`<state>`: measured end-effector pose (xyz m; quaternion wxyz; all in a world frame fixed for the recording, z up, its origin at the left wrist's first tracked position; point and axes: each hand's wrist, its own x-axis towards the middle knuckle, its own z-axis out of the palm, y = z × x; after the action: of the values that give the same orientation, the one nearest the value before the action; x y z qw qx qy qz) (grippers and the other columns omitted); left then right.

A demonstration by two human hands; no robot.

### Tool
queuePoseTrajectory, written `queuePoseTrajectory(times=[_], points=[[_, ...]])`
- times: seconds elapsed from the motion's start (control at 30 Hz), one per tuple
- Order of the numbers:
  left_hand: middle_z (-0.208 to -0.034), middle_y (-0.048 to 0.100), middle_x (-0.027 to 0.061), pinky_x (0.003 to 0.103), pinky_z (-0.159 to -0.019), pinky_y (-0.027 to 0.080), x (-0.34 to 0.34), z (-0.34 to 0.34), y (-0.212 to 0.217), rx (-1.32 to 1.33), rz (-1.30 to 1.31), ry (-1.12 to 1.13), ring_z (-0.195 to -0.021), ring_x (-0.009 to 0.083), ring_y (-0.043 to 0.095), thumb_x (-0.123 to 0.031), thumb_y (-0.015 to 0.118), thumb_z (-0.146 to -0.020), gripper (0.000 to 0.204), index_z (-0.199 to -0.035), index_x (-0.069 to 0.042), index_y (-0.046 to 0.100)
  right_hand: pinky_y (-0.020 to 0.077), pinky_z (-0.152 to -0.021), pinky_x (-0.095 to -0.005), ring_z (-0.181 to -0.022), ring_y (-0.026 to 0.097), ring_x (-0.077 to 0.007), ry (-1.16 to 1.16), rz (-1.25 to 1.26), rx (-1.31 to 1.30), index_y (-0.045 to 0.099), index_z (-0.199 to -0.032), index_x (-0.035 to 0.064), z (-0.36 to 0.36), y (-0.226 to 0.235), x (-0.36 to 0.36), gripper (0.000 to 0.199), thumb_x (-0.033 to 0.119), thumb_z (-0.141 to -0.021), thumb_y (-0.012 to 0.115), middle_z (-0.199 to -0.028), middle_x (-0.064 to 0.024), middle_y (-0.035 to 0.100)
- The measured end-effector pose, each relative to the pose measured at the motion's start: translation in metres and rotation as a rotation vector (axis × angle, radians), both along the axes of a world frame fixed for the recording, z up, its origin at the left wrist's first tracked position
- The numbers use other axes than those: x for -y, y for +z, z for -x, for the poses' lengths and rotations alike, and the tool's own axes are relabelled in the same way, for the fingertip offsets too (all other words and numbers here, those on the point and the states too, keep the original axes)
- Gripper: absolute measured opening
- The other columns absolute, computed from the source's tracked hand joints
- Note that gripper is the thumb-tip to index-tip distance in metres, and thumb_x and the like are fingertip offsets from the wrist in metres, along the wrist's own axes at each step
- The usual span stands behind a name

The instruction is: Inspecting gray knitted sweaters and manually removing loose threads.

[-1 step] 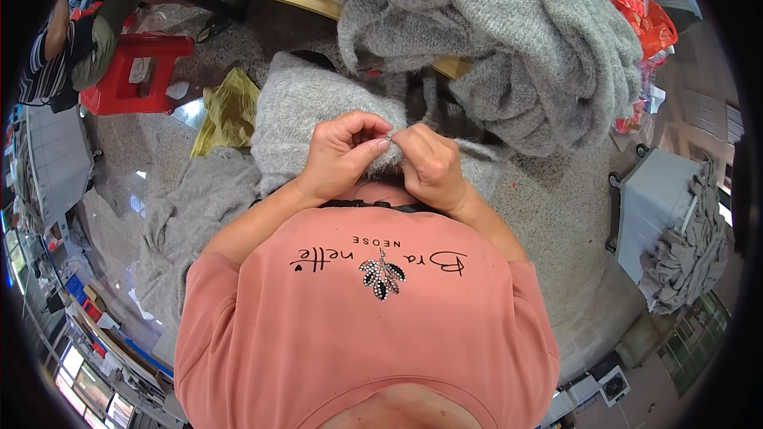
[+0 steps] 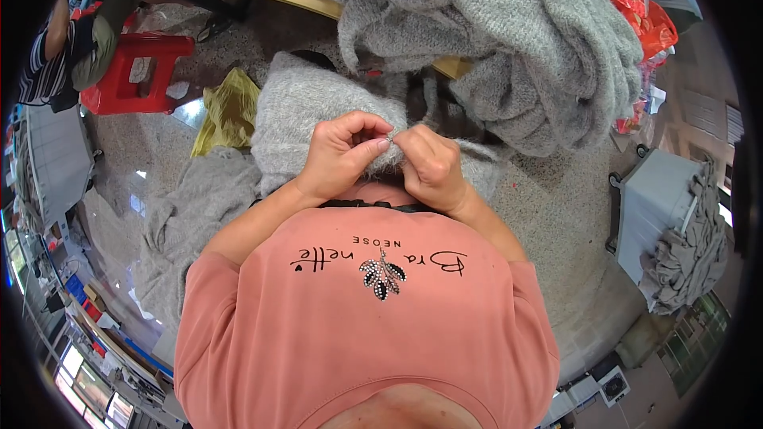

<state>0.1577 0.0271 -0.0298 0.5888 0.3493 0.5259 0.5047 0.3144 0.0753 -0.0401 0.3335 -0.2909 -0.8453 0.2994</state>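
Grey knit (image 2: 314, 91), long axis crosswise, left fingers (image 2: 362, 121) and right fingers (image 2: 417, 141) both pinching it

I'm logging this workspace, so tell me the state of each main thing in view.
left hand, pinching a small grey fibrous wisp
right hand, pinching at the same wisp
light grey fuzzy knit piece, lying beneath the hands
large grey knit heap, bunched in folds
soft grey cloth at left, rumpled
yellow plastic bag, crumpled
grey wheeled bin, draped with grey fabric
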Motion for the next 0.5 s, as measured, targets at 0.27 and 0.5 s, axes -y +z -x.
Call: queuePoseTrajectory(times=[0.27, 0.5], points=[[-0.068, 0.059, -0.0006, 0.019, -0.054, 0.04, -0.0011, 0.0003, -0.0056, -0.087, 0.067, -0.048, -0.063, 0.003, 0.048, -0.003, 0.057, -0.079, 0.008, -0.078, 0.001, 0.063, 0.039, -0.042, -0.0318, -0.047, 0.05, -0.0238, -0.041, -0.201, -0.022, 0.055, -0.073, -0.0009, 0.0035, -0.0064, 0.0054, 0.024, -0.008, -0.05, 0.052, -0.059, -0.0091, 0.048], [-0.076, 0.06, 0.003, 0.019, -0.062, 0.041, -0.0085, -0.0036, -0.0072, 0.197, 0.308, 0.029, -0.066, 0.0049, 0.05, -0.001, 0.056, -0.079, 0.006, -0.081, 0.003, 0.06, 0.0383, -0.041, -0.031, -0.046, 0.048, -0.0232, -0.084, -0.225, -0.006, 0.054, -0.071, -0.0004, 0.0053, -0.0047, 0.0053, 0.022, -0.004, -0.049, 0.056, -0.058, -0.0088, 0.047]])
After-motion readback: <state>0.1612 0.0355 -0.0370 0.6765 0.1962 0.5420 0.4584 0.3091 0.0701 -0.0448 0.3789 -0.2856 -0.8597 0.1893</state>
